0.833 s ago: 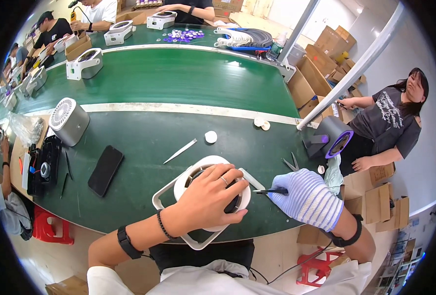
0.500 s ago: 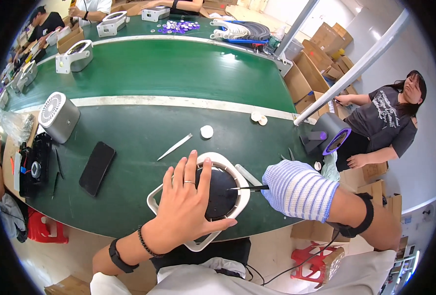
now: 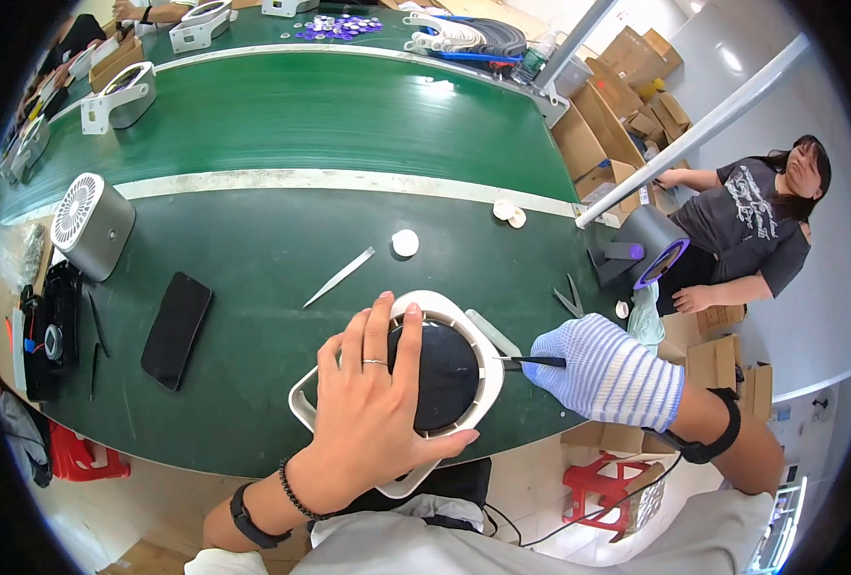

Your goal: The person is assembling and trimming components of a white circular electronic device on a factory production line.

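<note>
A white plastic housing with a round black disc in it lies at the table's near edge. Across its left side my bare left hand is spread flat, fingers stretched over the rim and disc, thumb toward the lower right. My right hand, in a blue-and-white striped knit glove, is closed on slim black tweezers. Their thin tip points left, at the housing's right rim; I cannot tell whether it touches. Just behind that rim lies a pale translucent strip. My left palm hides part of the housing.
A pale pointed stick, a white round cap and a phone lie on the green table. A grey fan unit stands left, a grey-purple device right. Beyond runs a green conveyor belt. Another person sits at right.
The tweezers have moved right, from over the black disc to the housing's right rim, along with my gloved hand. My left hand stays spread on the housing. The view has shifted slightly.
</note>
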Demonstrator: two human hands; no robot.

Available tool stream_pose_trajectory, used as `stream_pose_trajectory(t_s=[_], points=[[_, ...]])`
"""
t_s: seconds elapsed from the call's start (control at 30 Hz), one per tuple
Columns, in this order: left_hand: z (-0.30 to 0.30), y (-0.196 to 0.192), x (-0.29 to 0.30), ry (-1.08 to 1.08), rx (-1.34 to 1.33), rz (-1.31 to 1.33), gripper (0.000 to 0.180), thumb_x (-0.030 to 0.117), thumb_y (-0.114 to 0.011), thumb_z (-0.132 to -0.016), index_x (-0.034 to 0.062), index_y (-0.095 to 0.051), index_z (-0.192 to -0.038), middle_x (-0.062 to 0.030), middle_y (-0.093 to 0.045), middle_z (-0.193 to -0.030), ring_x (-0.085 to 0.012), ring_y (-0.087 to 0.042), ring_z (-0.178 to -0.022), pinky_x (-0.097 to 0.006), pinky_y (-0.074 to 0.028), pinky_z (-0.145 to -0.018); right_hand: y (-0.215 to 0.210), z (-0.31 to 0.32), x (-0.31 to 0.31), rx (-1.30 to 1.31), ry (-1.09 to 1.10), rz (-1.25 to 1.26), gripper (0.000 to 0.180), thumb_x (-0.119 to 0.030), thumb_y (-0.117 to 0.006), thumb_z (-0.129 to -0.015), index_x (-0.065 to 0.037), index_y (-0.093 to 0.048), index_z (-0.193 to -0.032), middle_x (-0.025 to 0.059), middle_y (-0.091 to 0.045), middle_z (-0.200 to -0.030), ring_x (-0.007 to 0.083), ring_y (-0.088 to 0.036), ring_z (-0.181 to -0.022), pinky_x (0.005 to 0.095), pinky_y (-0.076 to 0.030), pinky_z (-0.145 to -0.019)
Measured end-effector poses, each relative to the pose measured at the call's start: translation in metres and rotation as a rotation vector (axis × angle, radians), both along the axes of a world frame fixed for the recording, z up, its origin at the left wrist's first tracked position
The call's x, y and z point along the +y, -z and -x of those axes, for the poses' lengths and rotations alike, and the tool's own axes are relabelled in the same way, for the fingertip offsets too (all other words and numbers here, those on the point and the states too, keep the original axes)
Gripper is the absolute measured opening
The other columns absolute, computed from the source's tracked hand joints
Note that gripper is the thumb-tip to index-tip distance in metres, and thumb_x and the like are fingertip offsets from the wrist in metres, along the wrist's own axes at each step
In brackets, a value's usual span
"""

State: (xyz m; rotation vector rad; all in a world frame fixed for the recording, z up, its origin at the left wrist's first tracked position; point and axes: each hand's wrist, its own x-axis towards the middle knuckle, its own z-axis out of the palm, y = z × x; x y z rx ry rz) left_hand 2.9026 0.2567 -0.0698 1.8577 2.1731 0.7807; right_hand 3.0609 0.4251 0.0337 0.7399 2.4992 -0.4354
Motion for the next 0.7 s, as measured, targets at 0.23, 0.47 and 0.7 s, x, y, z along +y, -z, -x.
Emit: stream_pose_trajectory(t_s=[0.23, 0.47, 0.7], points=[[-0.003, -0.007, 0.003, 0.007, 0.084, 0.094, 0.125, 0.071, -0.077, -0.063, -0.0078, -0.03, -0.147, -0.0328, -0.027, -0.149, -0.0487, -0.03, -0.137, -0.057, -0.028, -0.107, 0.002, -0.006, 0.006, 0.04, -0.003, -0.006, 0.031, -0.024, -0.056, -0.093, 0.002, -0.071, -0.084, 0.0246, -0.065, -0.074, 0.0424, -0.066, -0.07, 0.0463, -0.054, -0.068], [-0.006, -0.009, 0.004, 0.029, 0.157, 0.103, 0.126, 0.074, -0.074, -0.065, -0.0093, -0.028, -0.148, -0.0351, -0.025, -0.15, -0.0505, -0.028, -0.139, -0.06, -0.026, -0.108, 0.032, -0.045, 0.021, 0.317, 0.259, 0.277, 0.033, -0.03, -0.063, -0.092, 0.002, -0.07, -0.087, 0.0219, -0.064, -0.072, 0.036, -0.06, -0.062, 0.0416, -0.05, -0.063], [-0.01, -0.017, 0.008, 0.069, 0.241, 0.159, 0.127, 0.071, -0.075, -0.066, -0.0083, -0.022, -0.15, -0.0353, -0.022, -0.151, -0.0516, -0.027, -0.139, -0.058, -0.025, -0.112, 0.091, -0.077, 0.021, 0.633, 0.402, 0.578, 0.022, -0.018, -0.066, -0.095, 0.001, -0.072, -0.087, 0.0002, -0.066, -0.07, 0.0056, -0.056, -0.065, 0.0238, -0.047, -0.064]])
